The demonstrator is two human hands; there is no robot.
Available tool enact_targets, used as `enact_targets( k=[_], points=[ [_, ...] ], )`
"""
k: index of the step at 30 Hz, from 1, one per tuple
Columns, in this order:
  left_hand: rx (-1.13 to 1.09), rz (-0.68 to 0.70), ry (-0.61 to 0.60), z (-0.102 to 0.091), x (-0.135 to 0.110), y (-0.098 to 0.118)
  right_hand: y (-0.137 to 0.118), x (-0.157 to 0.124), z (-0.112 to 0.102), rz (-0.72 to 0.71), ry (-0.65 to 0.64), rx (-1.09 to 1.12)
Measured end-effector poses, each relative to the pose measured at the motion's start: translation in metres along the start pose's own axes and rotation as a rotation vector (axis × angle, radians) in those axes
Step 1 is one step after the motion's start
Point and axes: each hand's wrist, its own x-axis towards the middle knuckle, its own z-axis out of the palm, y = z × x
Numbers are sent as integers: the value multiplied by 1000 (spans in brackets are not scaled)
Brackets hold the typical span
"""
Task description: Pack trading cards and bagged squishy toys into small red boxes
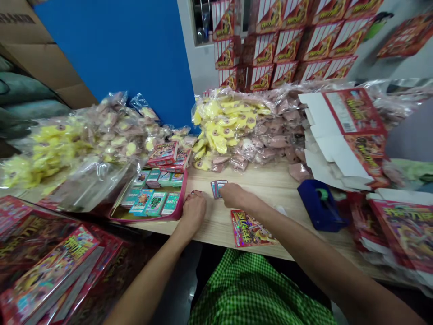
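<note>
My right hand [234, 195] has its fingers pressed together at the edge of a few small trading cards [216, 186], which lie fanned on the wooden table. My left hand [194, 210] rests beside the right wall of a pink-rimmed tray [183, 195]. Its fingers are curled, and whatever is at the fingertips is too small to make out. Inside the tray stand several stacks of green and blue cards [156, 203]. Two red card boxes [163, 153] lie at the tray's back corner. Below my right hand a colourful printed sheet or packet [252, 229] lies flat near the table edge.
Bagged yellow and pink pieces [223, 126] are heaped along the back. To the right are a blue tape dispenser [320, 205], an unfolded carton [348, 135] and red packages [402, 230]. Red printed boxes [50, 271] fill the lower left. Display boxes [264, 49] are stacked behind.
</note>
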Motion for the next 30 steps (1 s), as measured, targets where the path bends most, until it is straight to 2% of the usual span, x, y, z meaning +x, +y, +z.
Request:
enact_targets(
  k=[4,7,13,19,26,30],
  points=[
    [-7,-5,-63,-7,0,-6,20,-4,-8,54,-17,6],
    [-35,25,-82,-10,-5,-7,24,-9,-9,81,-2,19],
    [-79,30,-48,-8,-17,-4,19,-18,-10,152,64,61],
    [-106,-14,-8,-5,-8,-4,9,-32,-14,236,159,74],
    [-147,-6,29,-1,-18,9,0,-39,10,149,74,114],
    [-167,-64,62,-2,-18,1,8,-37,3,254,208,172]
  ],
)
